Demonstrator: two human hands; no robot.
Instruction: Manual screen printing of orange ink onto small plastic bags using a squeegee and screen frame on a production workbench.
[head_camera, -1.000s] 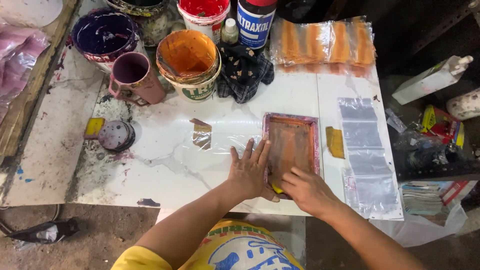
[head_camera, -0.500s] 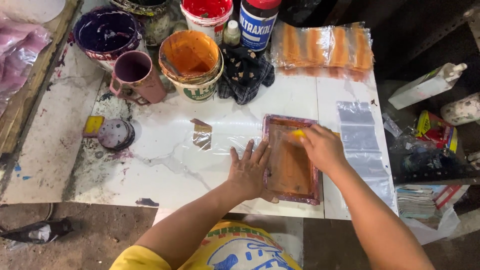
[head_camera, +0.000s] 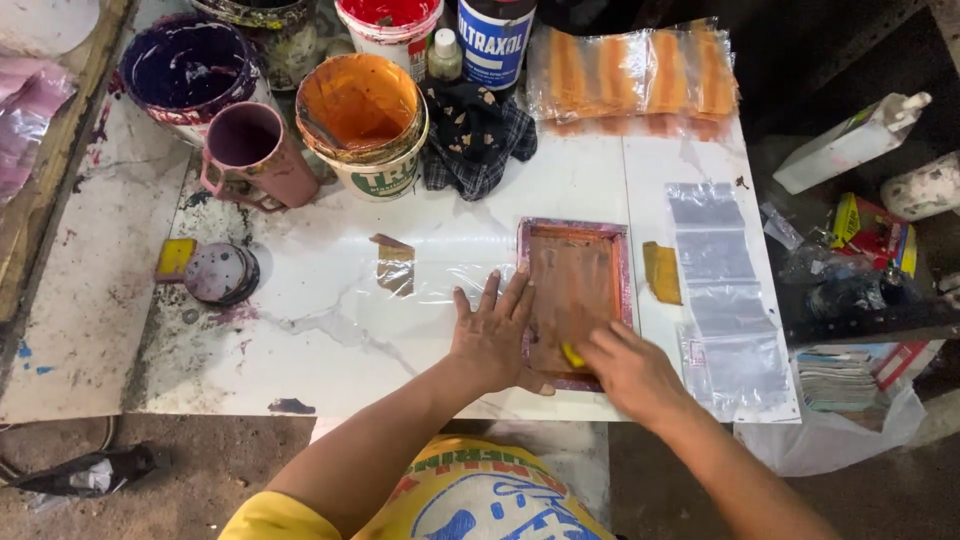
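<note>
Fingers: your left hand (head_camera: 492, 338) lies spread, pinning the framed screen (head_camera: 575, 298) on the tabletop (head_camera: 330, 330); your right hand (head_camera: 628, 372), clamped on a yellow squeegee (head_camera: 572, 354), has drawn from far end to near edge.

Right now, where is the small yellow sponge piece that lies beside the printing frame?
In the head view, the small yellow sponge piece lies on the white table, just right of the rectangular pink-edged printing frame and left of the clear plastic bags.
</note>
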